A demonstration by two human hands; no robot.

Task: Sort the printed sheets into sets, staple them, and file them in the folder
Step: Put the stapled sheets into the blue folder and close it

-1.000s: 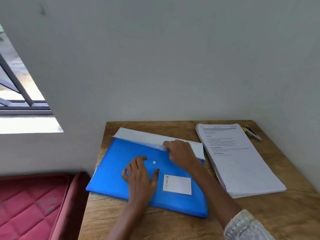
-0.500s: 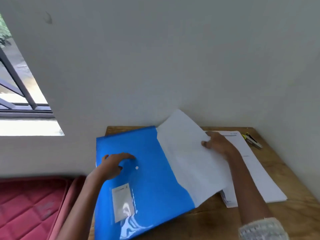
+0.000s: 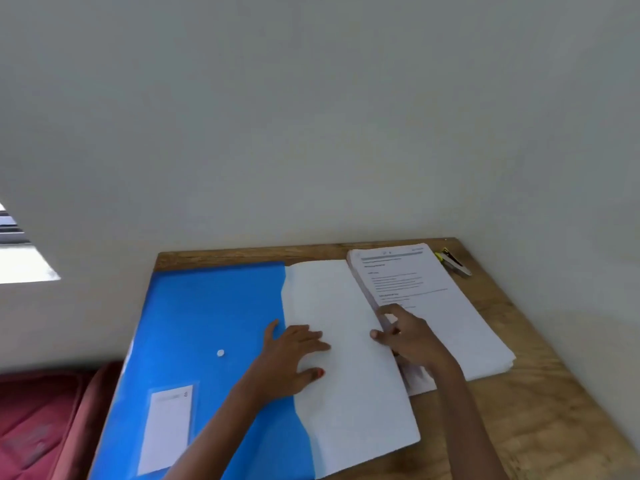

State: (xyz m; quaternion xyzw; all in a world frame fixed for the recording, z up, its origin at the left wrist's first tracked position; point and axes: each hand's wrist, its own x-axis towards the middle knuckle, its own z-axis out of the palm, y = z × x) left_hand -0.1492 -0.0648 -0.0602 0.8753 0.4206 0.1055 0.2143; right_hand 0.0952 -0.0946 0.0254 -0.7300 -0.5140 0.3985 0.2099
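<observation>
A blue plastic folder (image 3: pixel 207 317) lies on the wooden table, turned lengthwise, with a white snap button and a label pocket (image 3: pixel 168 427). A set of white sheets (image 3: pixel 349 375) sticks out of its right side, blank side up. My left hand (image 3: pixel 294 355) rests flat across the folder's edge and the sheets. My right hand (image 3: pixel 408 337) touches the right edge of those sheets, fingers loosely extended, beside a thick stack of printed sheets (image 3: pixel 436 306). A stapler (image 3: pixel 453 263) lies at the table's far right corner.
The wooden table (image 3: pixel 540 410) stands in a corner, with walls behind and to the right. A red cushioned seat (image 3: pixel 41 420) is at the lower left, below the table edge. A window (image 3: pixel 17 251) shows at the left.
The folder has been turned from crosswise to lengthwise. The white sheets, lifted half a second ago, now lie flat. Both hands have come down onto them.
</observation>
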